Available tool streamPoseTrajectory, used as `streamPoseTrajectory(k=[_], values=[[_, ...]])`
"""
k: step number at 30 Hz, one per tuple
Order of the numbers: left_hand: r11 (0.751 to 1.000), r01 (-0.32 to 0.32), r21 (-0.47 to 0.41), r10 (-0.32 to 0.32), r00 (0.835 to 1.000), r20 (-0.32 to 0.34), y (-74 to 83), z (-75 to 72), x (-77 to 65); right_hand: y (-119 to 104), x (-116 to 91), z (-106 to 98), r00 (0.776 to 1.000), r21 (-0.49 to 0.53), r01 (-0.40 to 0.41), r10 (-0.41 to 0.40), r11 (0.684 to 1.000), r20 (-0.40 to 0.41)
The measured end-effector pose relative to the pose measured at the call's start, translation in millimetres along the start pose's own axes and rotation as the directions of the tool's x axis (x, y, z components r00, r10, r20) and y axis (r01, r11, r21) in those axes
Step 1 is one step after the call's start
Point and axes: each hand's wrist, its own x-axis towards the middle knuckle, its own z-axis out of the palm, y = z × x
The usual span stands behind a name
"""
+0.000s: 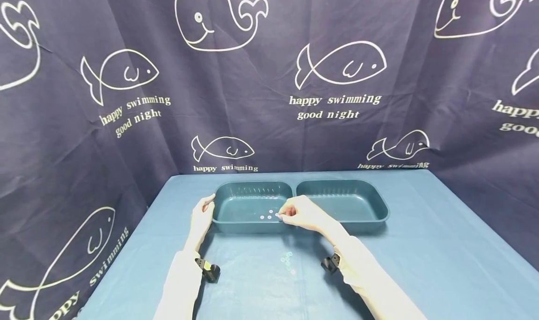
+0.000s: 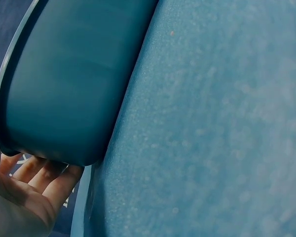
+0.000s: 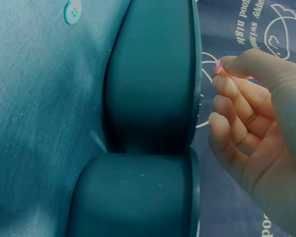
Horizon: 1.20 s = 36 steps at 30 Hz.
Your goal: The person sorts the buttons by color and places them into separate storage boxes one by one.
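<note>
The right hand (image 1: pixel 306 213) is above the front right corner of the left tray (image 1: pixel 248 227), beside the place where it meets the right tray (image 1: pixel 367 227), and its thumb and index finger pinch a small pink button (image 3: pixel 217 67), seen nearly edge-on, while the other fingers bend loosely below. The left hand (image 1: pixel 201 218) is at the far left end of the left tray, its fingers (image 2: pixel 65 186) against the outside of the end wall; the thumb is mostly cut off in the wrist view, so I cannot tell whether the hand grips the tray or merely rests on it. Inside the left tray, a few pale buttons (image 1: pixel 269 217) lie close together on the floor near the front wall, just left of the right hand. More loose buttons (image 1: pixel 288 254), some bluish and some pale, lie on the table (image 1: pixel 252 282) in front of the trays, between the two forearms; the right wrist view shows a teal one with holes through its middle. Behind the table hangs a dark curtain (image 1: pixel 269 76) printed with white whales, fish and lettering
</note>
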Motion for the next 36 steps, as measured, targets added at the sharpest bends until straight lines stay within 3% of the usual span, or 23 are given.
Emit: streamPoseTrajectory(k=[10, 36], values=[[1.000, -0.018, -0.011, 0.018, 1.000, -0.013, -1.4, 3.1, -1.2, 7.9, 10.4, 2.7, 0.999, -0.068, 0.035, -0.036, 0.997, -0.006], [1.000, -0.009, -0.022, 0.008, 1.000, -0.023, -4.9, 2.1, 0.4, 10.8, 28.3, 9.3, 0.999, -0.270, -0.053, 0.052, 0.961, -0.009]])
